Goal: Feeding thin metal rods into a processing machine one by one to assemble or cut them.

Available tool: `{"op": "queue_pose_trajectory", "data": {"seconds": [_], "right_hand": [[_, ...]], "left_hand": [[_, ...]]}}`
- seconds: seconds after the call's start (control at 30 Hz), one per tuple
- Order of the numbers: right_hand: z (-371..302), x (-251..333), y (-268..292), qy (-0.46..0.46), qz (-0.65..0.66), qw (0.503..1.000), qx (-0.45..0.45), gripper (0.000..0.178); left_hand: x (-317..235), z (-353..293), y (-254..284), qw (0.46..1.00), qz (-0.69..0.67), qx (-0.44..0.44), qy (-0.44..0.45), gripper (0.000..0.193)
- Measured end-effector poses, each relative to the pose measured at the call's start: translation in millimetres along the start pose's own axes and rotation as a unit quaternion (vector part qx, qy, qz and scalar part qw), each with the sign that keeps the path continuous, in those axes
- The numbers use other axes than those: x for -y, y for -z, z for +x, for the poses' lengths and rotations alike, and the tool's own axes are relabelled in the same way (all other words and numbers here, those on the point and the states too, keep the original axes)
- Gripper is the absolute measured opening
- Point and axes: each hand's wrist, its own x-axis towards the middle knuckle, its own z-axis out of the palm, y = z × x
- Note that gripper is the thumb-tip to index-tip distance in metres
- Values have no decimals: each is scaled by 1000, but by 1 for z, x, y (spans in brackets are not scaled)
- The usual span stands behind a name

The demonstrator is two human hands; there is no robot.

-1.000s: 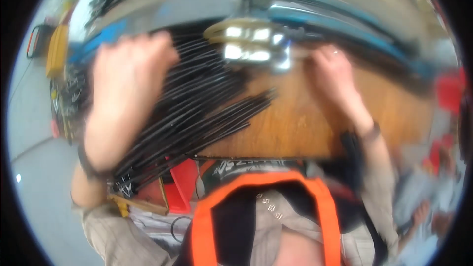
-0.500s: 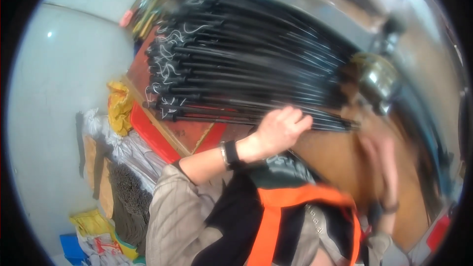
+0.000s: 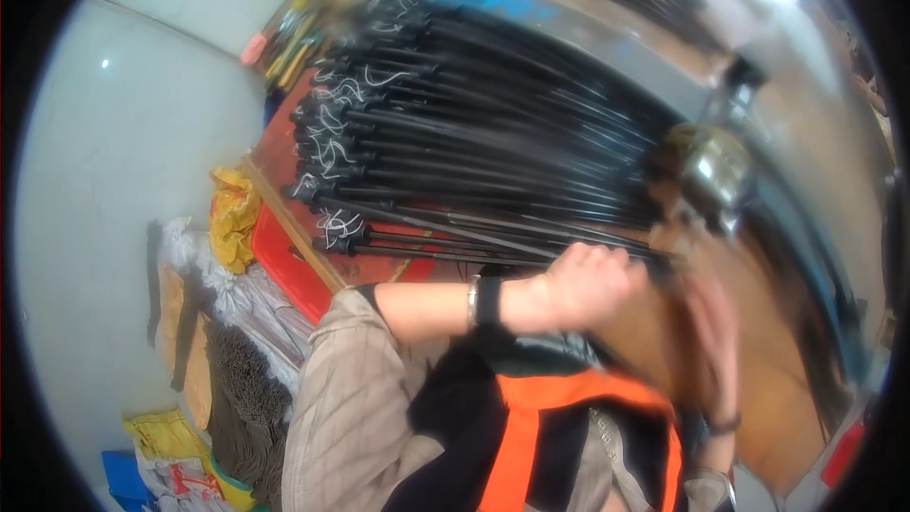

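A wide row of long thin black rods (image 3: 493,123) lies side by side, with dark collars and loose white strings at their left ends. My left hand (image 3: 592,284), with a watch on its wrist, is closed around a black rod of the nearest few, toward their right ends. Those near rods lie at a slant to the others, and the part inside my fingers is hidden. My right hand (image 3: 711,322) is beside the right tips of the rods, its fingers smeared by motion.
A shiny metal cylinder (image 3: 716,171) stands by the rods' right ends. Beneath the rods are a red board with a wooden edge (image 3: 294,223) and a brown surface (image 3: 768,389). At left lie a crumpled yellow bag (image 3: 234,218) and a bundle of dark strands (image 3: 242,370).
My left hand has moved right and nearer to me. The nearest rods have shifted and fanned apart at their left ends. My right hand has moved slightly left.
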Motion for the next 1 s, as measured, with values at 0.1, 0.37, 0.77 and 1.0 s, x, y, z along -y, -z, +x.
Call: {"op": "queue_pose_trajectory", "data": {"seconds": [0.1, 0.37, 0.77, 1.0], "right_hand": [[12, -4, -11, 12, -29, 1000, 2, 27], [21, -8, -18, 3, -52, 999, 11, 28], [19, -12, -23, -59, -22, 998, -9, 23], [19, -10, -26, -58, -46, 997, -5, 22]], "left_hand": [[24, -21, 19, 999, -12, -36, 12, 16], [84, -69, 44, 993, 32, -115, -24, 24], [86, -63, 95, 992, 69, -107, 2, 19], [103, -67, 106, 989, 68, -131, 7, 15]]}}
